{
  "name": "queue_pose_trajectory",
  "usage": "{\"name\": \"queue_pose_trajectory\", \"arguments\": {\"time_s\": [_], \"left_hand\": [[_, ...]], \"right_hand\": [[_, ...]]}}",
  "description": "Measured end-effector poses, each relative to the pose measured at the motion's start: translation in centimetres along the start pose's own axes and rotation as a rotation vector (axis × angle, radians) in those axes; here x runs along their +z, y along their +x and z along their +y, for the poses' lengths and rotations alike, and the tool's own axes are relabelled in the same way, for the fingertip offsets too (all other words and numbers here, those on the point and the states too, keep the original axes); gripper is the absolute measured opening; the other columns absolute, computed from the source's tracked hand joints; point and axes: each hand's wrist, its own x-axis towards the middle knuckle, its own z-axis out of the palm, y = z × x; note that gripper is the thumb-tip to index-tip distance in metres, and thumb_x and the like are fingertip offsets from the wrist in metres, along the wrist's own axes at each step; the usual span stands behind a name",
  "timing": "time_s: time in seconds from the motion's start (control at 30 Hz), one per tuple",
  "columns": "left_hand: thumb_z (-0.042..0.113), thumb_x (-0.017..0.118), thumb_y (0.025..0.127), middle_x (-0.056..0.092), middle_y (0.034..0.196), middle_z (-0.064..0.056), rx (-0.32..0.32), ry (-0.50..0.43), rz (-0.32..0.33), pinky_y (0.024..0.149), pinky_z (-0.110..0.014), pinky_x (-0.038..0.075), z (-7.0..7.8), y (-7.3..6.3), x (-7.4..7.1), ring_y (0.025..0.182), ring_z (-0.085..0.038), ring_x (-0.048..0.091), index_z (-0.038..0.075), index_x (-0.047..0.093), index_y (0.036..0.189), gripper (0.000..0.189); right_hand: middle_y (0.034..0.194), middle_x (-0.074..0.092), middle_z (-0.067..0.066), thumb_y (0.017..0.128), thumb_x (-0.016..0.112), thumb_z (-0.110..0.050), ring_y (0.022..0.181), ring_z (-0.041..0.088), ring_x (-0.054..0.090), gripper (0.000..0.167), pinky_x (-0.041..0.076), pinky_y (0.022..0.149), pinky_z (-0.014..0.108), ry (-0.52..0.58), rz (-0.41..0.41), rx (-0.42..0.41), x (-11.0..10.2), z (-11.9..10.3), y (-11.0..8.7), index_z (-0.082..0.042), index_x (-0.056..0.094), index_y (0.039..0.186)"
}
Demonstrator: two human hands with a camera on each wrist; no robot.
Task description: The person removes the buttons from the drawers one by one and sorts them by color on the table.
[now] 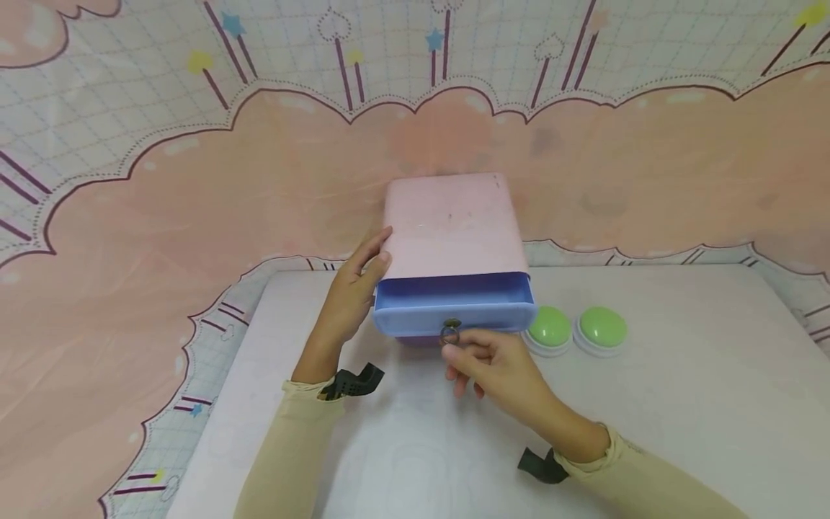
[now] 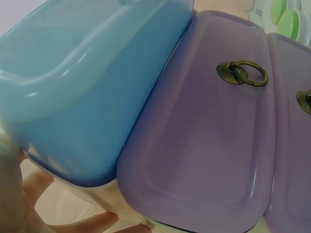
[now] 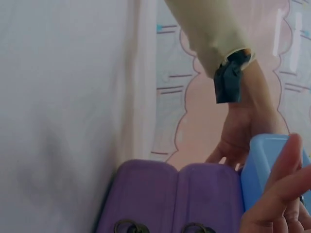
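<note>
A small drawer cabinet [image 1: 454, 223] with a pink top stands on the white table. Its top blue drawer [image 1: 415, 318] is pulled partway out, and the part of its inside that shows looks empty. My right hand [image 1: 506, 371] pinches the ring pull [image 1: 449, 336] on that drawer between thumb and index finger. Against the cabinet's left side rests my left hand [image 1: 350, 299], fingers extended and thumb near the front edge. Below the blue drawer, two purple drawers [image 2: 194, 126] with brass ring pulls [image 2: 252, 73] are closed in the left wrist view.
Two green push buttons [image 1: 603, 326] on white bases sit on the table [image 1: 700, 389] to the right of the cabinet. Behind it hangs a peach and white patterned cloth [image 1: 292, 173]. Dark straps [image 1: 353, 380] are on both wrists.
</note>
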Motion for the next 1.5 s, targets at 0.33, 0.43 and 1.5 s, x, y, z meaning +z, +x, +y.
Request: {"name": "queue_pose_trajectory", "arguments": {"time_s": [0.33, 0.43, 1.5], "left_hand": [[0.048, 0.051, 0.105, 0.016, 0.172, 0.006, 0.002, 0.000, 0.001, 0.091, -0.062, 0.056, 0.1, -0.1, 0.1, 0.154, -0.029, 0.031, 0.044, 0.043, 0.153, 0.049], [0.049, 0.050, 0.105, 0.016, 0.172, 0.010, -0.004, 0.000, 0.003, 0.089, -0.061, 0.057, 0.1, -0.1, 0.0, 0.153, -0.030, 0.033, 0.045, 0.042, 0.153, 0.048], [0.048, 0.050, 0.105, 0.014, 0.172, 0.011, -0.045, -0.047, -0.015, 0.093, -0.059, 0.057, 0.4, -0.1, 0.2, 0.143, -0.033, 0.048, 0.046, 0.041, 0.153, 0.048]], "right_hand": [[0.076, 0.073, 0.010, 0.102, 0.064, -0.031, 0.059, 0.019, 0.069, 0.028, 0.053, 0.050, 0.027, 0.008, 0.073, 0.011, 0.3, -0.4, 0.5, -0.006, 0.076, 0.103], [0.076, 0.072, 0.011, 0.102, 0.064, -0.031, 0.060, 0.020, 0.069, 0.028, 0.053, 0.051, 0.027, 0.016, 0.077, 0.024, 0.1, -0.5, 0.8, -0.006, 0.076, 0.102], [0.079, 0.072, 0.004, 0.102, 0.064, -0.029, 0.062, 0.016, 0.067, 0.034, 0.050, 0.053, 0.025, 0.065, 0.096, 0.097, -1.2, -0.6, 4.3, 0.004, 0.072, 0.107]]}}
